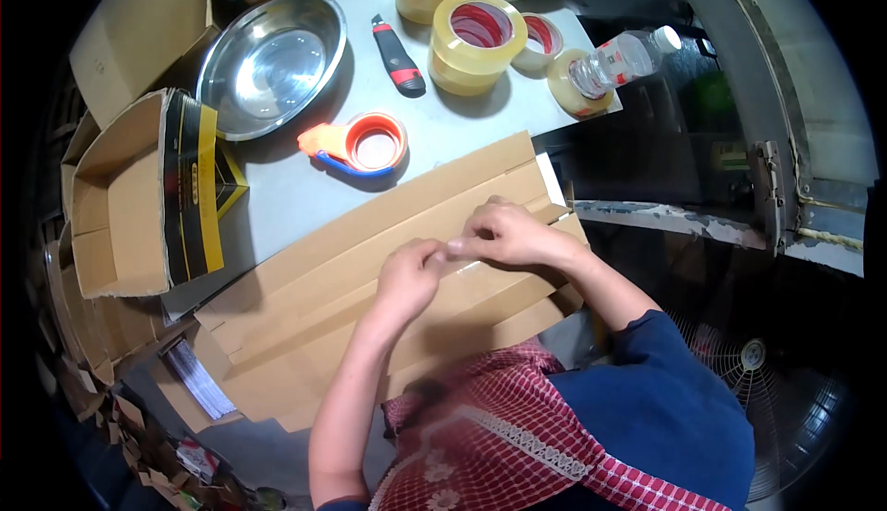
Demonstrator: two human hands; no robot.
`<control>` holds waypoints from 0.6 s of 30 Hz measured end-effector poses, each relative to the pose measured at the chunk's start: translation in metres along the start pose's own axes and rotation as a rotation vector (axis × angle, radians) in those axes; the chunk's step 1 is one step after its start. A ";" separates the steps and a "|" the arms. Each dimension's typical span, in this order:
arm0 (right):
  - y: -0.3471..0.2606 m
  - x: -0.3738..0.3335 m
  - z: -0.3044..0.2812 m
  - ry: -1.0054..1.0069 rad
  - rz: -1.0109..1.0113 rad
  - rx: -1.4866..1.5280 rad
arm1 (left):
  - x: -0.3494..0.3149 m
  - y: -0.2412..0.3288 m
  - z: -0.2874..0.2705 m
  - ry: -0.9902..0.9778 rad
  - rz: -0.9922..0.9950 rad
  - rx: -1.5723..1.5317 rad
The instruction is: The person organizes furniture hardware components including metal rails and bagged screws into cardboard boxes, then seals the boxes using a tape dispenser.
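Observation:
A long unfolded cardboard box blank (pixel 314 326) with creased flaps lies across the near side of the table, in front of me. Over its middle my left hand (pixel 411 275) is closed, thumb and forefinger pinched together. Close against it, my right hand (pixel 508 232) pinches too, its fingers curled. Between and just below the fingertips a strip of clear tape (pixel 467 267) glints against the brown board; its full outline is hard to make out. An orange and blue tape dispenser (pixel 377 144) rests on the table beyond the cardboard.
A steel bowl (pixel 273 66), a black and red utility knife (pixel 399 60) and stacked tape rolls (pixel 476 44) stand at the back. A plastic bottle (pixel 621 60) leans at the back right. An open carton (pixel 129 206) sits left; a fan (pixel 753 356) is at the right.

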State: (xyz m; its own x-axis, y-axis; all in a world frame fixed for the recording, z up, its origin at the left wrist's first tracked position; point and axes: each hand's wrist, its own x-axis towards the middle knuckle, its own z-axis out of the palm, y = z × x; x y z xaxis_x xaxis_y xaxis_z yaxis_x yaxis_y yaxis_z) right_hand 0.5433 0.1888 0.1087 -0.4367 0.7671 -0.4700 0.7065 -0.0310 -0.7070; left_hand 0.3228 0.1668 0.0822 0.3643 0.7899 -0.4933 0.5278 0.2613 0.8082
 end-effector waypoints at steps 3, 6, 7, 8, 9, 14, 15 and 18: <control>0.001 0.002 0.003 -0.022 -0.034 0.088 | 0.004 -0.004 0.000 -0.070 -0.067 -0.191; 0.010 0.003 0.009 0.016 -0.094 0.157 | 0.003 -0.003 -0.002 -0.121 -0.102 -0.207; 0.013 0.003 0.013 0.017 -0.092 0.161 | 0.003 -0.003 -0.002 -0.124 -0.105 -0.205; 0.015 0.003 0.016 0.045 -0.134 0.142 | 0.004 -0.002 -0.002 -0.115 -0.097 -0.186; 0.015 0.003 0.019 0.074 -0.176 0.122 | 0.004 -0.001 -0.002 -0.107 -0.089 -0.167; 0.012 -0.001 0.022 0.113 -0.196 0.071 | 0.008 -0.003 0.004 -0.059 -0.010 -0.056; 0.013 -0.001 0.022 0.156 -0.212 0.071 | 0.009 -0.004 0.005 -0.027 0.045 -0.022; 0.011 -0.005 0.020 0.182 -0.226 0.093 | 0.006 0.013 0.003 0.058 0.248 0.206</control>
State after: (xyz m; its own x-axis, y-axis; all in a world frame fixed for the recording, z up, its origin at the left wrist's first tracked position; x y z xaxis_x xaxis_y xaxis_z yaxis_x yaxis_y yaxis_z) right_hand 0.5419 0.1716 0.0925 -0.4638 0.8633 -0.1987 0.5455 0.1015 -0.8320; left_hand 0.3339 0.1735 0.0882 0.4605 0.8470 -0.2656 0.5746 -0.0563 0.8165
